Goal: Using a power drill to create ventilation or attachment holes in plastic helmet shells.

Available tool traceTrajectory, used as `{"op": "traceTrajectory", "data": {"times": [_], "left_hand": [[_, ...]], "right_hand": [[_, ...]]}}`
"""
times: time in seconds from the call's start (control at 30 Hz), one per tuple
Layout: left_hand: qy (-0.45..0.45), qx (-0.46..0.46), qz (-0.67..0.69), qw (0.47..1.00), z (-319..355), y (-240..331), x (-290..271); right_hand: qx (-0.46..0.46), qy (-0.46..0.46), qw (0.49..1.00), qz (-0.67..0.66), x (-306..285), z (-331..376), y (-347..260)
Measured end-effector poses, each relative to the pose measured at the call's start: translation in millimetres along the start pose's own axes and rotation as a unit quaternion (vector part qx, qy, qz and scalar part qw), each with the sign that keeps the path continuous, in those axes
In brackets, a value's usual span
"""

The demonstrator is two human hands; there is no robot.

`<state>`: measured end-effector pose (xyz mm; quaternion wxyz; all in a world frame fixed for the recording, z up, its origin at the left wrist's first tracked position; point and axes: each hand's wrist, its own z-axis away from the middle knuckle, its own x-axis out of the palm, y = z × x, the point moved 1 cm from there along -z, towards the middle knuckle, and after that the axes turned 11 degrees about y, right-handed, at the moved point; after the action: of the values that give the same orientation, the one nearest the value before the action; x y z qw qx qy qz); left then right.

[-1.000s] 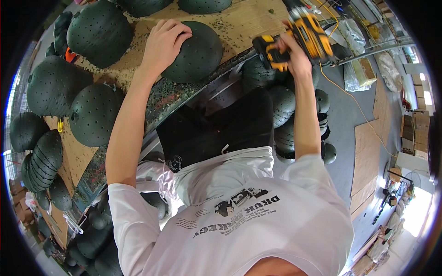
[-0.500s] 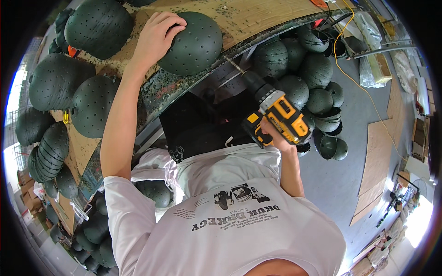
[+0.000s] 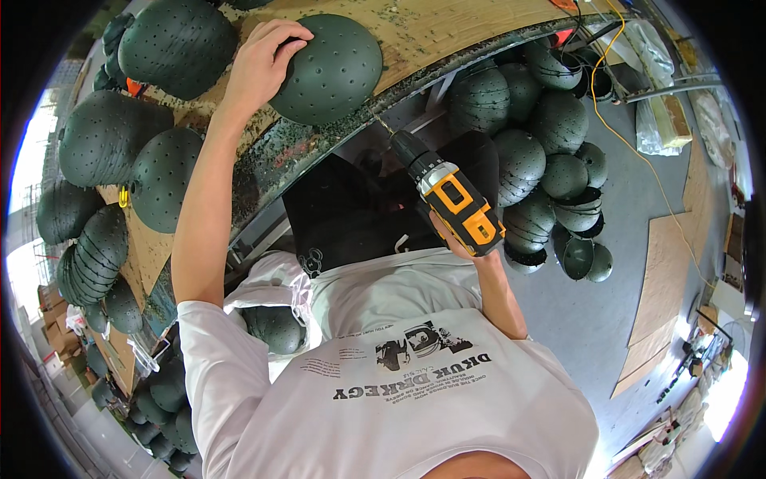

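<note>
A dark green plastic half-sphere shell, dotted with small holes, lies dome-up at the near edge of the workbench. My left hand is closed over its left side, fingers bent on the top and thumb pressing the surface. In my right hand is a yellow and black cordless drill, gripped by its handle. Its thin bit points up and left, its tip near the bench edge just below the shell and apart from it. Part of the right hand's fingers is hidden behind the drill body.
Stacks of similar green shells crowd the bench's left side. More shells are piled under the bench to the right. A yellow cable runs down over the grey floor, beside flat cardboard. Dark shavings litter the bench top.
The drill has moved left and a little up, bringing its bit closer to the shell, and its body has turned. My left hand stays on the shell. The view has shifted slightly.
</note>
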<state>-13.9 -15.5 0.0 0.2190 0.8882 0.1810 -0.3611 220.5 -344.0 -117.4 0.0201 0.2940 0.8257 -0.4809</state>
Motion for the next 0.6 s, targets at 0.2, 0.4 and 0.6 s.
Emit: {"op": "traceTrajectory", "data": {"times": [0.2,0.4,0.6], "left_hand": [[0.008,-0.005,0.022,1.000,5.3,-5.5,9.7],[0.016,-0.201,0.085,0.976,-7.9,15.5,17.7],[-0.041,-0.240,0.040,0.969,8.8,-17.5,36.3]], "right_hand": [[0.068,-0.023,0.996,-0.051,10.8,-8.9,-2.8],[0.036,-0.040,0.999,-0.004,19.0,0.9,16.0],[0.024,-0.047,0.996,-0.074,29.4,3.1,26.2]]}}
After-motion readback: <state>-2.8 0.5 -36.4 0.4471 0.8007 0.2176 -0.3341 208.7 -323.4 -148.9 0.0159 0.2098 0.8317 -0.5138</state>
